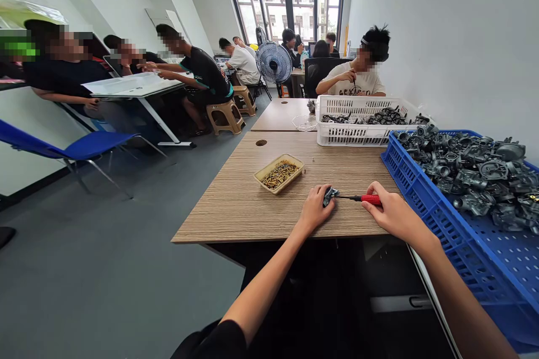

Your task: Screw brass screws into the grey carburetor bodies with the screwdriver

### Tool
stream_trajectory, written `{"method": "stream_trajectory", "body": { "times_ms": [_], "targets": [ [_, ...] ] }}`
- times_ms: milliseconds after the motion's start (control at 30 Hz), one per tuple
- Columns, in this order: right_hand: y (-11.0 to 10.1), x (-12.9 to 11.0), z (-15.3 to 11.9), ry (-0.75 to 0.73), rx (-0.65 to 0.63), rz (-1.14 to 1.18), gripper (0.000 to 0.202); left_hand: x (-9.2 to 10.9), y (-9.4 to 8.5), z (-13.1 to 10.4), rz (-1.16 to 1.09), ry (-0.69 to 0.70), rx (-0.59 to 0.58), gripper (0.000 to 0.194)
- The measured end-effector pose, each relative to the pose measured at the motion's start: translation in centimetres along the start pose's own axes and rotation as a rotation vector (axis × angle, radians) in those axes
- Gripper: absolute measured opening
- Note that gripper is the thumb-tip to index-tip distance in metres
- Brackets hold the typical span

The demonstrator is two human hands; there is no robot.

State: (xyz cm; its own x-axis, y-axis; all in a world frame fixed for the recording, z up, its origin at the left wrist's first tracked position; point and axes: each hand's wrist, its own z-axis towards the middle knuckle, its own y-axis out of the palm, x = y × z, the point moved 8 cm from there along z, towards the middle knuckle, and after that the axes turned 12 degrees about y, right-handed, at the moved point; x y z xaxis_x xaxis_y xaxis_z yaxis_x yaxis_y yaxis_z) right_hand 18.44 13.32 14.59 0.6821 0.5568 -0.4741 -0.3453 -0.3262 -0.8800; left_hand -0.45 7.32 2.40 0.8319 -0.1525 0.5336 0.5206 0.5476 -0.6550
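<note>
On the wooden table (236,202), my left hand (315,207) is closed around a small grey metal part (330,196), which looks like a carburetor and is partly covered by the fingers. My right hand (389,210) grips the red handle of a screwdriver (370,199). Its dark shaft lies almost level and points left, with the tip at the metal part; the exact contact point is too small to make out. Beyond my left hand stands a cream tray (263,184) filled with small brass-coloured pieces. A few tiny loose pieces lie to the right of that tray.
At right, a blue crate (446,219) holds many grey metal castings. Behind it sits a white basket (337,137) with more parts, and a person (349,81) works there. A clear dish (304,123), a fan (273,61) and a blue chair (92,146) also show.
</note>
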Motion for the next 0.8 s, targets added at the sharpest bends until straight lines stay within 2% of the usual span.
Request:
{"method": "stream_trajectory", "body": {
  "times_ms": [800],
  "targets": [
    [0.18,0.20,0.06,0.029,-0.018,0.002,0.016,0.13,-0.21,0.03,0.016,0.005,0.009,0.044]
  ]
}}
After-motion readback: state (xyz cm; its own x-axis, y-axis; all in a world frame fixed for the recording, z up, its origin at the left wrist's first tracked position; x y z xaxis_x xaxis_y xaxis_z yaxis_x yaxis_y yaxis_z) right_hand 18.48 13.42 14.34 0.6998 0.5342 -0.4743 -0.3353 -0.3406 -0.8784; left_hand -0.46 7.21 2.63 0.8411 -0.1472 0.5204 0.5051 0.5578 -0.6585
